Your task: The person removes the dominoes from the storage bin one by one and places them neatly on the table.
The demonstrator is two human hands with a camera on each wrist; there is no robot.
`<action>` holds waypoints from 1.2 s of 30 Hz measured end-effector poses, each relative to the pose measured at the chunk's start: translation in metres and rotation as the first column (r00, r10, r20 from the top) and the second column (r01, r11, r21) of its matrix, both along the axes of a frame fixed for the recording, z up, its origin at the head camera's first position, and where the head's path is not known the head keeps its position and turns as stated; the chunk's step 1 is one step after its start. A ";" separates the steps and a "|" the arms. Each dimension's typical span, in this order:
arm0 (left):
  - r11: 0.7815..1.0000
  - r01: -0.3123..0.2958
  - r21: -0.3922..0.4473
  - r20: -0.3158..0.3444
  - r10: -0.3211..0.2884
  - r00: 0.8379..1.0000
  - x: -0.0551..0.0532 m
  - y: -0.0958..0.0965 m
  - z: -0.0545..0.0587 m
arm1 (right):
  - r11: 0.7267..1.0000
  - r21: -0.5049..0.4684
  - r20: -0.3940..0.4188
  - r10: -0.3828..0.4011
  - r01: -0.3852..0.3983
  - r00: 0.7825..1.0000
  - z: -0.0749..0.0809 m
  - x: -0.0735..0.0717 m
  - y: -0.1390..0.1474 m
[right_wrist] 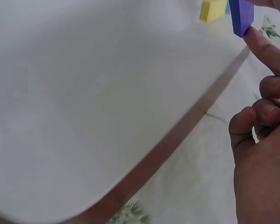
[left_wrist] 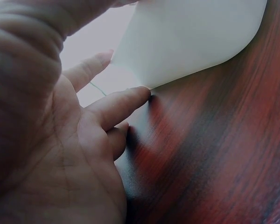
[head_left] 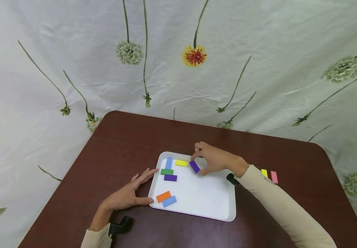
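Note:
Between thumb and index finger, my right hand (head_left: 213, 159) pinches a purple block (head_left: 194, 167) over the far part of a white tray (head_left: 203, 203). In the right wrist view the same purple block (right_wrist: 242, 17) shows at the top, a fingertip against its end. My left hand (head_left: 128, 193) rests at the tray's left edge, fingers spread and fairly straight, thumb at the near corner. Inside the tray, a yellow block (head_left: 181, 163) lies left of the held one. Further left are a light blue block (head_left: 168, 163), a green block (head_left: 167, 172) and another purple block (head_left: 170, 178).
Near the tray's front left, an orange block (head_left: 164, 196) touches a second light blue block (head_left: 169, 201). On the brown table (head_left: 128, 137), right of the tray and partly behind the right sleeve, lie a yellow block (head_left: 264, 173) and a pink block (head_left: 274, 177). A flowered cloth (head_left: 166, 75) hangs behind.

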State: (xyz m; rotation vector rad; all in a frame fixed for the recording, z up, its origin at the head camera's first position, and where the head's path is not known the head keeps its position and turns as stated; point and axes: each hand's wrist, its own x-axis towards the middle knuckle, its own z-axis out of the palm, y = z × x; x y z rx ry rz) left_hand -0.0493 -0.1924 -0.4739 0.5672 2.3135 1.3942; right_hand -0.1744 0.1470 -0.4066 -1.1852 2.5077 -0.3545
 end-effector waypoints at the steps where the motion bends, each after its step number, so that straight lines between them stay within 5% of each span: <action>1: 1.000 -0.002 -0.003 0.001 0.002 1.000 0.000 0.000 0.000 | 1.000 -0.019 -0.003 -0.009 0.009 1.000 0.001 0.000 0.005; 14: 1.000 -0.002 -0.012 -0.019 0.002 1.000 0.000 -0.001 -0.001 | 0.972 -0.177 -0.062 -0.170 0.157 0.983 0.009 -0.004 0.081; 21: 1.000 0.001 -0.015 -0.022 -0.002 1.000 0.000 -0.001 0.000 | 0.949 -0.159 -0.073 -0.285 0.271 0.956 0.007 0.002 0.136; 36: 1.000 -0.009 -0.022 -0.003 0.009 1.000 0.000 0.002 -0.002 | 0.879 -0.042 -0.083 -0.476 0.475 0.875 -0.017 0.044 0.247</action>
